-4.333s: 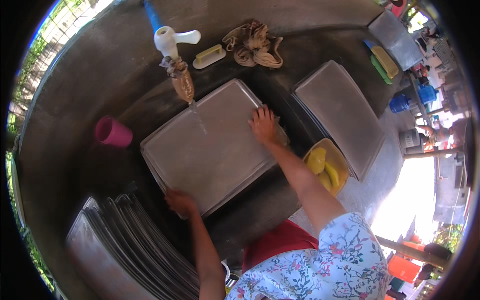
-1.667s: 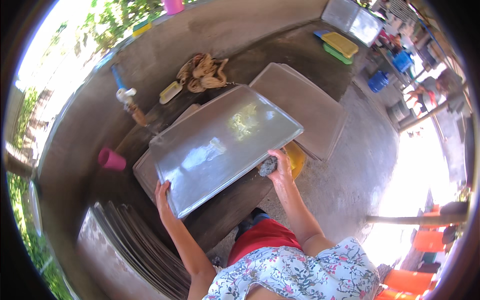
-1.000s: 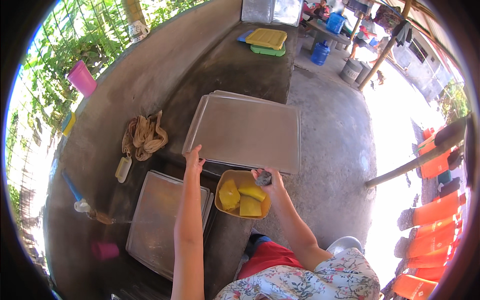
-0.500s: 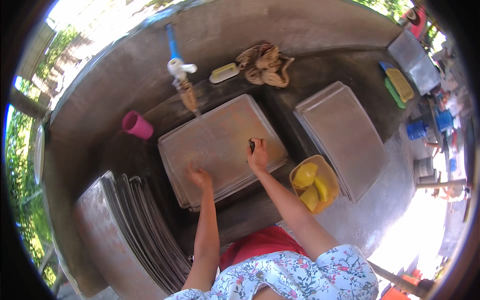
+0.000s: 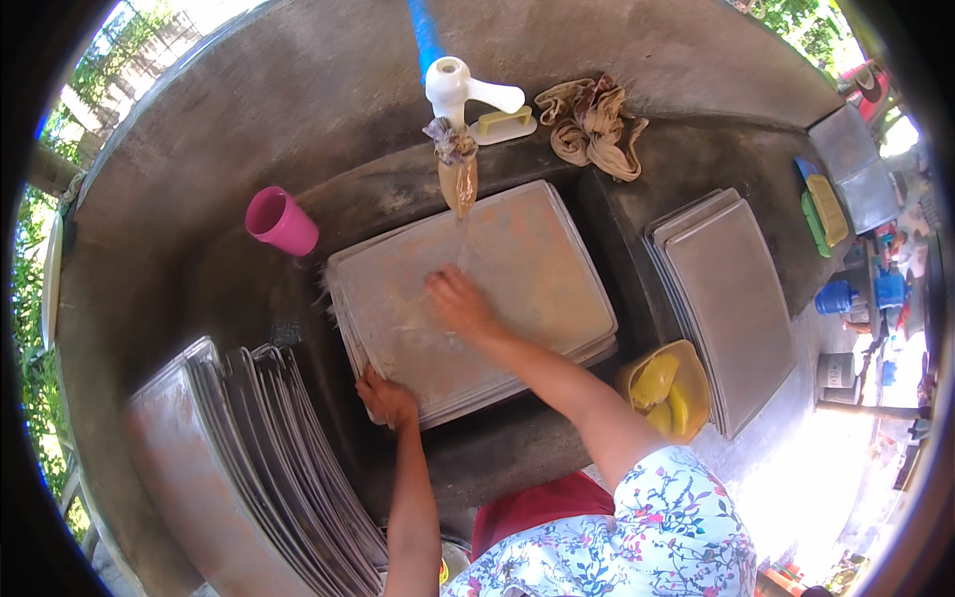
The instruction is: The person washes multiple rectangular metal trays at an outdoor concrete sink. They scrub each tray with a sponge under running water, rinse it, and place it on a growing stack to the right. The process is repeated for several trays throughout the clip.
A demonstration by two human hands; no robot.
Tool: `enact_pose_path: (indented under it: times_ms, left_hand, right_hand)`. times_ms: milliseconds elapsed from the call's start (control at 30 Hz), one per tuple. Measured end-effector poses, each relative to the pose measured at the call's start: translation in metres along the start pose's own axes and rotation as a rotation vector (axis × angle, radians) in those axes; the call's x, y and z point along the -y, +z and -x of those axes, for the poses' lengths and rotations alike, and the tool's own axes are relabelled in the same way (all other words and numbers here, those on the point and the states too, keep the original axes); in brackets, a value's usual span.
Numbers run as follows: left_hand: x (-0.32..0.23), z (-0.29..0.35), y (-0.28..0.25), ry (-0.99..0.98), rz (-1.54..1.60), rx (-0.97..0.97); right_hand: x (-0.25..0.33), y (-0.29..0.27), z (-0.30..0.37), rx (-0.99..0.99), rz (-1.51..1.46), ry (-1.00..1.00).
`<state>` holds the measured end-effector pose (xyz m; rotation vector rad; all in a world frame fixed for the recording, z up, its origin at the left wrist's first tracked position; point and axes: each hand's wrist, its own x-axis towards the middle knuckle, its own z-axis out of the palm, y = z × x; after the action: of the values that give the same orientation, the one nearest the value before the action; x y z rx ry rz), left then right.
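A stack of flat metal trays (image 5: pixel 542 289) lies in the dark basin in front of me. My left hand (image 5: pixel 388 400) is closed around the near left corner of the stack. Pressed to the top tray's middle, my right hand (image 5: pixel 466 306) is curled and slightly blurred. The dark scouring pad it held a moment earlier is hidden under its fingers. Above the tray's far edge, a white tap (image 5: pixel 450 92) with a brownish wrapped spout (image 5: pixel 459 184) lets water run onto the metal. The tray surface looks wet, with rusty patches.
Several metal trays (image 5: pixel 169 418) stand on edge at near left. Another tray stack (image 5: pixel 731 298) lies at right, beside a yellowish tub (image 5: pixel 701 383) with yellow pieces. A pink cup (image 5: pixel 282 221), a white-and-yellow brush (image 5: pixel 502 126) and a brown cloth (image 5: pixel 597 129) lie farther back.
My right hand has moved left to the tray's middle. My left hand has gone from above the tray to its near left corner. The view has shifted, bringing the tap closer.
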<state>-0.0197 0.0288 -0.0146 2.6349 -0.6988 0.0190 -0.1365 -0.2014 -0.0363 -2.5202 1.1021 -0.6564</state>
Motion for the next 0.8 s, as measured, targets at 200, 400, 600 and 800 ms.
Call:
enact_pose_path:
  times_ms: [200,400,600,800]
  left_hand:
    - [-0.002,-0.001,0.001,0.017,0.006,-0.016]
    - [-0.003,-0.003,0.0,0.056,0.033,-0.009]
    - [-0.001,-0.005,0.0,0.08,0.016,-0.007]
    - [0.007,-0.003,0.005,0.078,0.038,0.004]
  right_hand:
    - [-0.103,-0.048,-0.05,-0.228,0.469,0.383]
    - [-0.118,-0.055,-0.032,-0.01,0.304,0.087]
    - [-0.069,-0.017,-0.067,-0.114,0.179,0.49]
    - [0.057,0.096,-0.023,-0.033,0.047,-0.292]
